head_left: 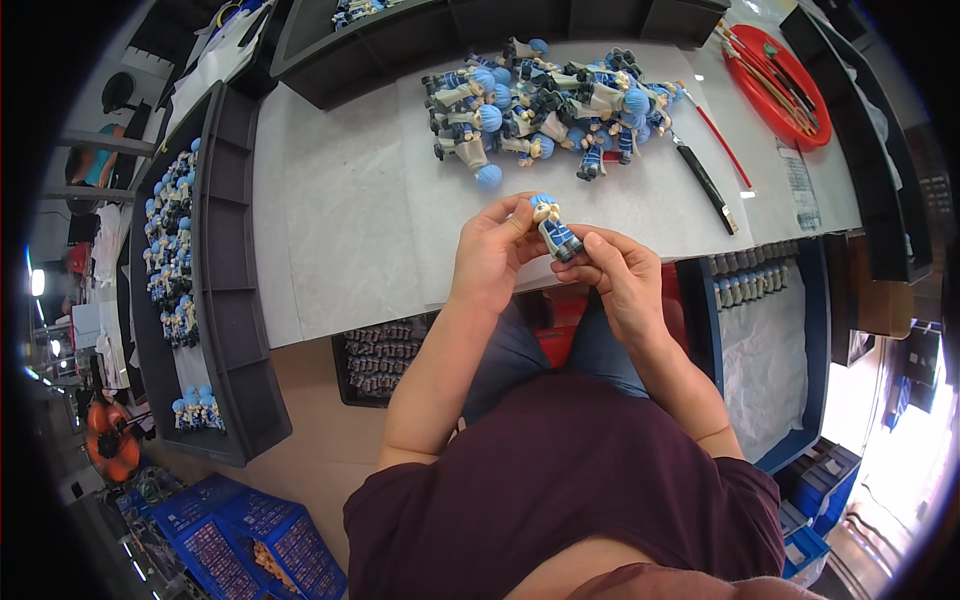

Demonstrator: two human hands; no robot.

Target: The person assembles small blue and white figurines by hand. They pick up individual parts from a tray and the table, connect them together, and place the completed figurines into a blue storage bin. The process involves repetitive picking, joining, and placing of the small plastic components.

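Between my two hands, over the table's near edge, is a small toy figurine point(553, 226) with light blue hair and a blue-and-white outfit. My left hand point(492, 243) pinches it near the head with thumb and fingers. At its dark feet, the fingers of my right hand point(619, 277) close on the lower end. Beyond my hands a heap of similar figurines point(540, 110) lies on white paper, many on their sides. To the right of the heap rest a black-handled craft knife point(705, 185) and a thin red-handled brush point(718, 138).
A red oval dish point(822, 120) of brushes sits at the far right. Dark trays stand around: a left tray point(235, 290) with figurines, a back tray point(330, 85), and a blue-edged right tray point(822, 350) with lined-up figurines. Under the table is a crate of dark parts point(383, 358).
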